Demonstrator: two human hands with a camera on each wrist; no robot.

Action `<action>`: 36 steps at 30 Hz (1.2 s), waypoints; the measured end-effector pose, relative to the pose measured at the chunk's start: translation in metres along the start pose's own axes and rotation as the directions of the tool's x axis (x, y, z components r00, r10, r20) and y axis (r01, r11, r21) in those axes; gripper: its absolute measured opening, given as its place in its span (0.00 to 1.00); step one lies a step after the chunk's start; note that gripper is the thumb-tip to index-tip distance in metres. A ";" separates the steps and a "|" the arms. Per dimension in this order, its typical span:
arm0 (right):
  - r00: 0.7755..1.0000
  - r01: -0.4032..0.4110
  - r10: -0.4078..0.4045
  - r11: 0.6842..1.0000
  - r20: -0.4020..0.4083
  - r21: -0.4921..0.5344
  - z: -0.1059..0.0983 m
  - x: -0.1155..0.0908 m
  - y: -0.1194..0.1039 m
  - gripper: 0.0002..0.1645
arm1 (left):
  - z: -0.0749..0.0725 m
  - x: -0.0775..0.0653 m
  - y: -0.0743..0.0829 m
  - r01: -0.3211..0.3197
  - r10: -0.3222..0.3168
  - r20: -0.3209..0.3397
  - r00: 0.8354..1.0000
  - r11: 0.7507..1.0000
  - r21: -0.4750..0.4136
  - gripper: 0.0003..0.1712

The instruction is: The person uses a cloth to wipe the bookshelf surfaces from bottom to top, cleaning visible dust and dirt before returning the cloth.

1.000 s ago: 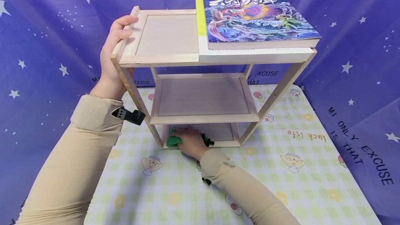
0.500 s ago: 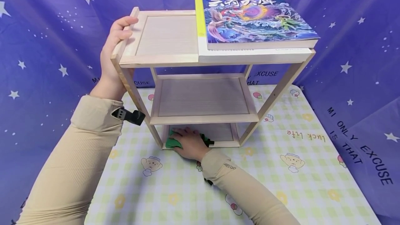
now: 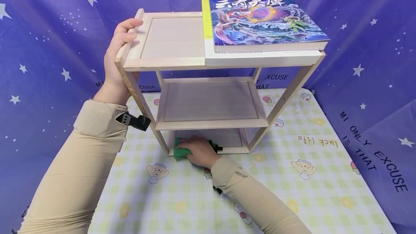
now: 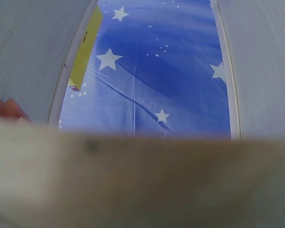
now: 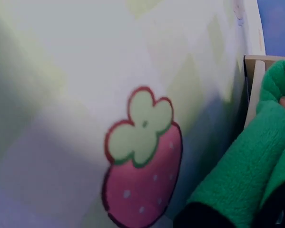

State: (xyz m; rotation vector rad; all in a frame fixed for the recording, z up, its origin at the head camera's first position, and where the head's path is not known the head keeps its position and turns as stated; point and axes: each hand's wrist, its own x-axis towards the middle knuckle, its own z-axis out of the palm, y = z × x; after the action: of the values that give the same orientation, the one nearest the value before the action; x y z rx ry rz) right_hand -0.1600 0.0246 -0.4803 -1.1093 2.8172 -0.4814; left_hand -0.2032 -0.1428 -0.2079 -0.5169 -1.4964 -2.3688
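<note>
Head view: A person's left hand (image 3: 117,59) grips the side rail of a three-tier wooden stand (image 3: 165,61), fingers curled over the edge at the upper corner, while the right hand (image 3: 199,151) holds a bunched green cloth (image 3: 182,152) at the front left corner of the bottom shelf (image 3: 227,136). The right fingers bend over the cloth with little gap; the right wrist camera crops most of them, so how firmly they grip is hard to say.

Trouble, if it comes, may start up top. A glossy book (image 3: 266,19) lies on a thicker white book (image 3: 242,59) at the stand's right end, and the pair appears to jut past the back edge; a sharp tug by the left hand could tilt the light-looking frame and send them sliding. Below, the cloth laps over the front rail, where a snag could drag the stand across the table (image 3: 276,198) or pull the cloth from the fingers. The low middle shelf (image 3: 211,100) could also catch the knuckles.

The table wears a pale green-and-white check printed with bears, flowers and strawberries, perhaps slippery under the stand's feet. Behind and on both sides hangs a violet-blue curtain (image 3: 48,93), scattered with white stars and black lettering.
</note>
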 end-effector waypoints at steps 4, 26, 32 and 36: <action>1.000 0.027 -0.025 0.996 -0.016 0.090 -0.003 -0.001 0.004 0.24 | 0.000 0.000 0.000 0.004 -0.004 0.000 1.000 1.000 -0.014 0.15; 0.999 0.052 -0.052 0.998 -0.006 -0.022 0.001 -0.007 0.004 0.27 | -0.002 0.000 -0.002 -0.010 0.010 0.013 1.000 1.000 -0.002 0.16; 0.999 0.044 -0.042 0.995 -0.016 0.094 0.001 -0.010 0.005 0.30 | -0.002 0.000 -0.002 -0.012 0.012 0.012 1.000 1.000 0.000 0.15; 0.999 0.040 -0.038 0.992 -0.021 0.122 0.001 -0.013 0.006 0.32 | -0.002 0.000 -0.001 -0.010 0.010 0.017 1.000 1.000 -0.002 0.15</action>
State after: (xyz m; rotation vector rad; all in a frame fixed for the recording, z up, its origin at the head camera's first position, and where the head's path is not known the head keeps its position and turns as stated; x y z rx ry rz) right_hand -0.1543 0.0371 -0.4833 -1.1432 2.7437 -0.6622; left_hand -0.2043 -0.1442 -0.2099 -0.5456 -1.4956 -2.3639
